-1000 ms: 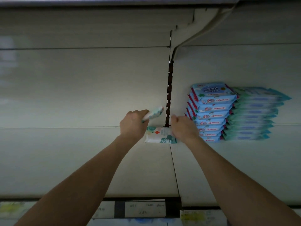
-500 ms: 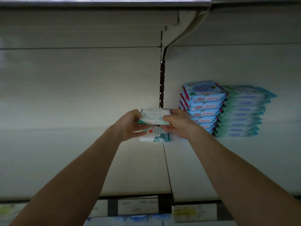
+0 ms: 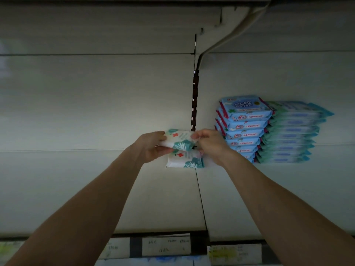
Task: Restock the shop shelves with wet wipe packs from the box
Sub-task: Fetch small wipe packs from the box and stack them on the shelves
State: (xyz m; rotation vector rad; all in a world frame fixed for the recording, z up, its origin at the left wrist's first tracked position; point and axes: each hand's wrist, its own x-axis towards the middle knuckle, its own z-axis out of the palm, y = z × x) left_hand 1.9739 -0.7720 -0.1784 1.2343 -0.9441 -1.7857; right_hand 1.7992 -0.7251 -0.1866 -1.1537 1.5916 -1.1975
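Observation:
A white wet wipe pack (image 3: pixel 178 140) with a red cross and teal leaves is held level between both hands. My left hand (image 3: pixel 151 145) grips its left end and my right hand (image 3: pixel 209 144) pinches its right end. Directly below it, a second pack of the same kind (image 3: pixel 184 160) lies flat on the pale shelf (image 3: pixel 96 189), near the back wall. The held pack sits just above the lying one; whether they touch cannot be told. The box is out of view.
To the right stand a stack of blue wipe packs (image 3: pixel 243 129) and a stack of teal-edged packs (image 3: pixel 290 132). A slotted upright (image 3: pixel 194 100) runs up the back wall. Price labels (image 3: pixel 165 246) line the shelf's front edge.
The pack that my left hand held tilted a second ago is now turned face up and level, gripped by both hands, and has come down over the lying pack.

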